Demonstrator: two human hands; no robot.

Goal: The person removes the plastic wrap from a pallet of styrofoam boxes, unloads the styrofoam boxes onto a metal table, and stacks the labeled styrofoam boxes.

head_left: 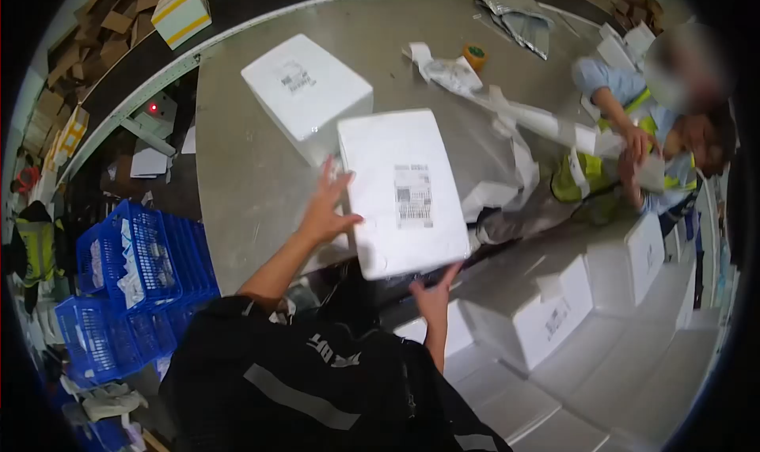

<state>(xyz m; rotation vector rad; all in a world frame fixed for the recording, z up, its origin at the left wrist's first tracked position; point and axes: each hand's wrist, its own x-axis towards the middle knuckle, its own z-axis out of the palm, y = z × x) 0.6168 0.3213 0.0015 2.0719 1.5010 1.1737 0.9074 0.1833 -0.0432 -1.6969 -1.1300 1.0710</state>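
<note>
A white foam-like box [380, 151] with a printed label [414, 196] on its top is held between my two hands at the table's near edge. My left hand [324, 207] presses against its left side, fingers spread along the edge. At the near right corner, my right hand [434, 300] supports the box from below, its fingers partly hidden. Just beyond, on the metal table [226, 159], lies a second white box [305, 84] with a label of its own. The near box overlaps it in view; I cannot tell whether they touch.
Several white boxes [526, 309] stand at my right. Blue plastic baskets [142, 254] are stacked at left. A tape roll [474, 55], a strip of backing paper [546, 123] and a silver bag [518, 20] lie on the table. Across it, a co-worker in a yellow vest [582, 171] handles something small.
</note>
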